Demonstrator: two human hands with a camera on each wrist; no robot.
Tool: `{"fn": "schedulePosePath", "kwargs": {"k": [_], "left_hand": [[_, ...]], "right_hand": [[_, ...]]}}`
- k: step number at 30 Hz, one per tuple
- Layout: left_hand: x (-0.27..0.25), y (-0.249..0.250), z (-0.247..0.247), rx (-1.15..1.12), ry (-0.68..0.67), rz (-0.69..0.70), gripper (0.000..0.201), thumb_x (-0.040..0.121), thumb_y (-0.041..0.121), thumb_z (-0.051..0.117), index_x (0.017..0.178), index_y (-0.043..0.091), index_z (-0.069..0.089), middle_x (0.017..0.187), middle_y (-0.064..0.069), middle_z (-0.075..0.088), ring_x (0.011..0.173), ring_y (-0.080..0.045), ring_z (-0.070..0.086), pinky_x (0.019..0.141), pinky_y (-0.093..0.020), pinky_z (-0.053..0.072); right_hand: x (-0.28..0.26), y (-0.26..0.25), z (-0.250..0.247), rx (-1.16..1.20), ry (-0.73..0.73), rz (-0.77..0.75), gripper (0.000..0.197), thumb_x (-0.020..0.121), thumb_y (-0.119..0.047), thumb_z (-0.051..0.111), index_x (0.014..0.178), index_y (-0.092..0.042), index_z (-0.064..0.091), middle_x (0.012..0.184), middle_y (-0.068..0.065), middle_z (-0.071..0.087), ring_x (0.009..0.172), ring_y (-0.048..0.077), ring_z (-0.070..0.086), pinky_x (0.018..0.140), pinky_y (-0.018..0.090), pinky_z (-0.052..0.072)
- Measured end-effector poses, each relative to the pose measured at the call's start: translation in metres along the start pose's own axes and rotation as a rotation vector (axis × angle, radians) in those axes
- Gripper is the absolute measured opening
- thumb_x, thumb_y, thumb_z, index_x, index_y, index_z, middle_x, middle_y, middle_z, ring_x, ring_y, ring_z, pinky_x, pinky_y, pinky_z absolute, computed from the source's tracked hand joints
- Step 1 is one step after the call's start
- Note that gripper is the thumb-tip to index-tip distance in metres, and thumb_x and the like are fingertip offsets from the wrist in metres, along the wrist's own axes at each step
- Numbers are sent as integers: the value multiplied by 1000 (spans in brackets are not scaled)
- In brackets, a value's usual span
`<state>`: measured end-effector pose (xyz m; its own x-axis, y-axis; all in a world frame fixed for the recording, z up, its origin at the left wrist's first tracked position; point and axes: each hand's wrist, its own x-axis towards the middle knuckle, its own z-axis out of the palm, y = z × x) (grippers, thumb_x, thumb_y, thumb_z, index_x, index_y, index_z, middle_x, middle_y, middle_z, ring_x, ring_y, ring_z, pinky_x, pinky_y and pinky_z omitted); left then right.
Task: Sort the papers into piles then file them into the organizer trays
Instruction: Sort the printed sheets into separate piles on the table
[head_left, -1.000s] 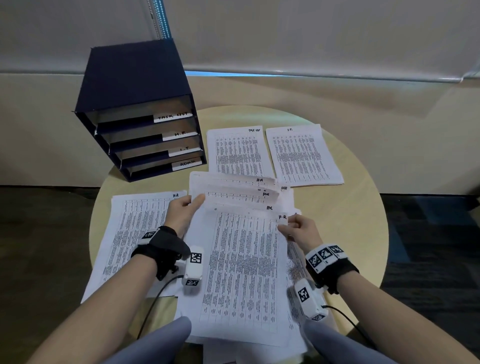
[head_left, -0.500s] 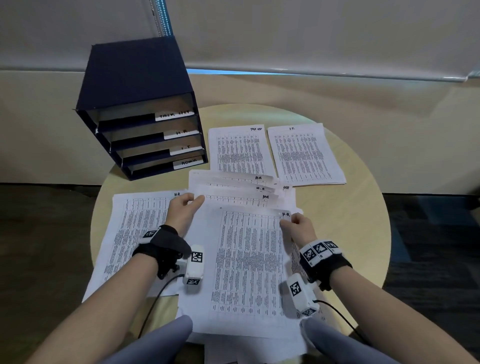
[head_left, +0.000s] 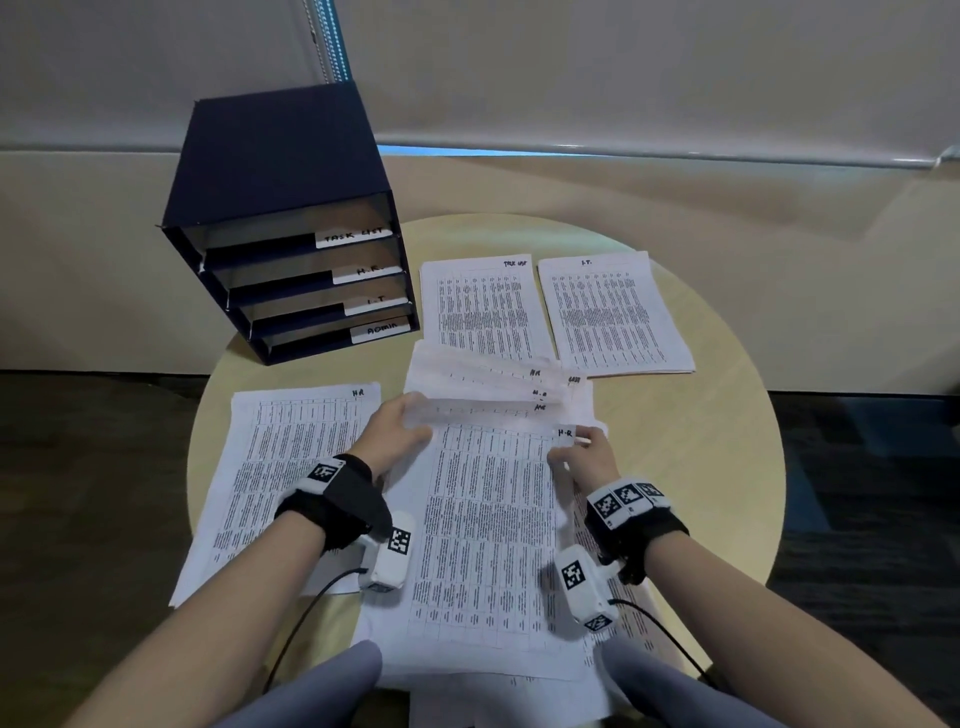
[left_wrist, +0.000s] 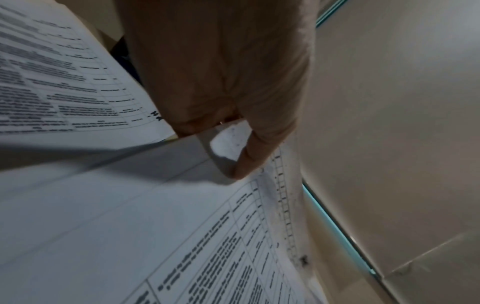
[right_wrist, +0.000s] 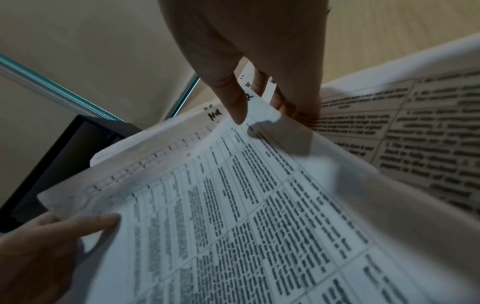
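A dark blue organizer (head_left: 280, 171) with labelled trays stands at the table's back left. In front of me lies a fanned stack of printed sheets (head_left: 483, 384), topped by a sheet marked H-R (head_left: 488, 535). My left hand (head_left: 402, 434) grips the stack's upper left corner, thumb on top (left_wrist: 244, 164) and fingers underneath. My right hand (head_left: 579, 452) pinches the top sheet's upper right corner, next to the H-R mark (right_wrist: 249, 96). Sorted piles lie around: HR (head_left: 291, 478) at left, TASK LIST (head_left: 478, 312) and I.T. (head_left: 613, 317) at the back.
The round wooden table (head_left: 691, 467) has bare wood at the right. More sheets (head_left: 519, 696) hang over the near edge above my knees. Cables run from both wrist cameras. A beige wall and dark floor surround the table.
Both hands keep their hold on the sheets. My right hand has shifted slightly left along the top edge. The piles have not moved.
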<state>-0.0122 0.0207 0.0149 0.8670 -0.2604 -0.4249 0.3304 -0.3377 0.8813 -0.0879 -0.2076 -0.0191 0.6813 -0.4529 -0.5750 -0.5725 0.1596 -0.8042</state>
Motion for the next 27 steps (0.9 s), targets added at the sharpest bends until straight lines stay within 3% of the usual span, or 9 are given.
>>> {"fn": "schedulePosePath", "kwargs": {"k": [2, 6, 9, 12, 17, 19, 22, 24, 27], "left_hand": [[-6, 14, 1, -50, 30, 34, 34, 90, -6, 53, 118, 12, 51, 126, -3, 54, 109, -15, 54, 95, -22, 44], [-13, 58, -9, -148, 25, 247, 40, 88, -11, 51, 121, 12, 53, 108, 1, 66, 100, -17, 63, 78, -19, 52], [-12, 85, -17, -143, 72, 452, 78, 85, -12, 57, 140, 34, 27, 135, 7, 49, 115, -5, 55, 96, -26, 47], [-14, 106, -17, -63, 154, 562, 103, 85, -1, 66, 149, 32, -9, 150, 5, 32, 131, -3, 42, 110, -29, 34], [-31, 114, 6, 11, 477, 625, 55, 96, 19, 52, 141, 5, 24, 143, -10, 44, 126, -17, 48, 110, -43, 39], [-39, 108, 22, 28, 561, 652, 51, 100, 20, 46, 143, 4, 23, 150, -7, 35, 135, -19, 38, 114, -38, 32], [-45, 87, 43, 1, 544, 723, 52, 98, 4, 41, 143, 17, 19, 140, -1, 44, 118, -2, 51, 99, -18, 44], [-40, 65, 47, 17, 521, 722, 56, 96, 0, 40, 136, 33, 21, 129, 5, 50, 104, 4, 57, 90, -20, 50], [-29, 47, 45, -36, 508, 624, 49, 96, 2, 41, 123, 41, 27, 131, -5, 51, 111, -7, 58, 92, -36, 54]], "right_hand": [[-2, -5, -7, 59, -28, -17, 47, 80, 9, 59, 120, -8, 40, 106, 11, 54, 67, 15, 52, 48, 21, 43], [-13, -34, -22, 111, -282, -88, 30, 80, -2, 65, 105, -5, 50, 90, 6, 59, 74, 15, 61, 70, 25, 52], [-20, -66, -25, 227, -386, -164, 14, 83, 1, 60, 96, -2, 56, 88, 10, 64, 77, 18, 64, 74, 30, 53], [-27, -99, -25, 308, -298, -292, 14, 85, 1, 58, 97, -5, 62, 97, 13, 69, 90, 28, 64, 81, 41, 53], [-46, -124, -16, 386, -258, -525, 14, 76, -2, 68, 88, -9, 67, 102, 16, 67, 97, 33, 61, 87, 56, 49], [-51, -121, -8, 380, -266, -566, 27, 71, -4, 69, 97, -4, 62, 105, 20, 64, 99, 35, 59, 90, 59, 46], [-53, -105, 3, 338, -286, -555, 50, 69, -3, 72, 116, -3, 55, 115, 16, 63, 109, 35, 58, 92, 53, 48], [-54, -97, 7, 331, -281, -524, 52, 73, 2, 71, 121, -9, 53, 116, 6, 64, 110, 24, 59, 88, 36, 52], [-52, -92, 9, 278, -191, -489, 49, 73, -8, 75, 117, -12, 54, 112, 7, 64, 103, 22, 61, 82, 36, 53]]}}
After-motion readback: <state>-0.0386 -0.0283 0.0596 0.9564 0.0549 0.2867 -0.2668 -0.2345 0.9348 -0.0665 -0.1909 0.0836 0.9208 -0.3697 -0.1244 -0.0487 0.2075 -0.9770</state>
